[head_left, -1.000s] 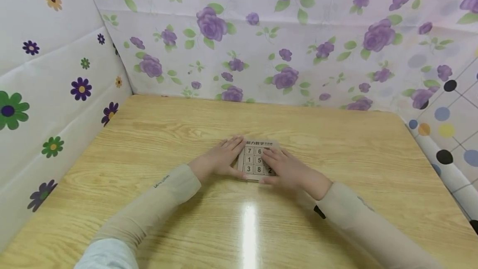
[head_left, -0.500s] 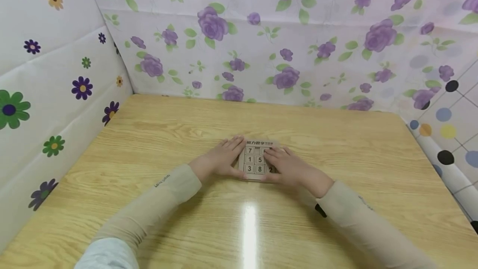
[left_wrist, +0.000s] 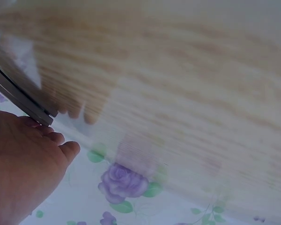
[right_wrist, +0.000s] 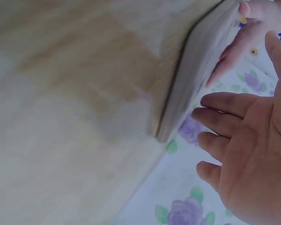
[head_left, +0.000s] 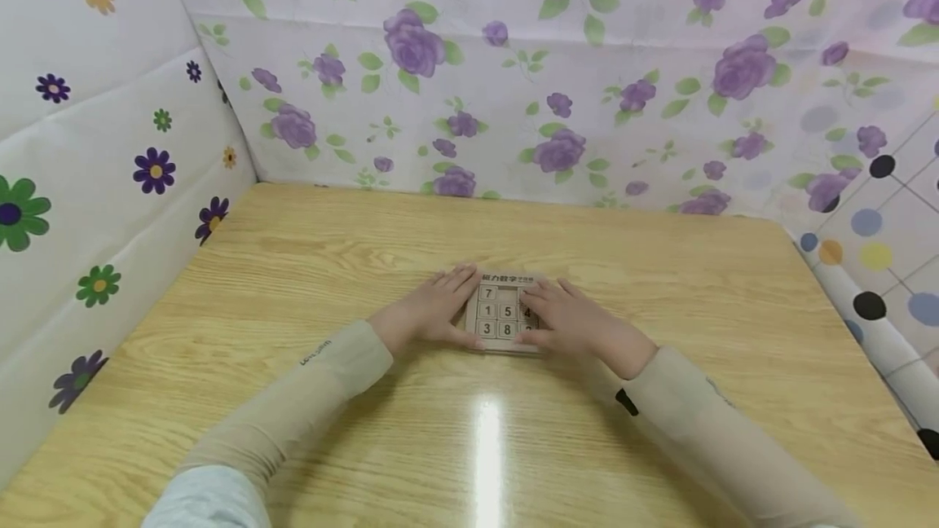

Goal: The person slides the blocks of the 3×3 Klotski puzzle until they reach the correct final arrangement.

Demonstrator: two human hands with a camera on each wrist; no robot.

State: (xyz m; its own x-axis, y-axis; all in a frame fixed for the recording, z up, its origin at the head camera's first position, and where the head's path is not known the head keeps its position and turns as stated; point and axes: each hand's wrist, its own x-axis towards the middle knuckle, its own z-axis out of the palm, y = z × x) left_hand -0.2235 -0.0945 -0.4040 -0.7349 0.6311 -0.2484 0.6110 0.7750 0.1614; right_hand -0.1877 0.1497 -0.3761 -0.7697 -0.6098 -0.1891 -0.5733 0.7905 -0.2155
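- Head view: the puzzle (head_left: 497,321) lies flat on the counter (head_left: 352,259), between my two hands.
- My left hand (head_left: 440,308) rests along its left side, relaxed and touching rather than gripping; my fingers stretch to the far left corner and my thumb sits at the near left corner.
- My right hand (head_left: 575,322) is loose too, fingers extended over the right column, thumb at the near edge; I cannot tell how hard the fingertips press.
- Numbered tiles (head_left: 507,311) fill the frame: 7 at the far left, then a bare slot (head_left: 507,294); 1, 5 and 4 in the middle row; 3 and 8 in the near row. My right hand covers part of the right column.
- Left wrist view: the puzzle shows edge-on, with my left fingertips at its side.
- Right wrist view: my palm faces the camera, fingers slightly bent beside the board.
- Beige sleeves (head_left: 311,389) cover my forearms.
- Purple-flowered cloth (head_left: 506,121) hangs behind the counter.
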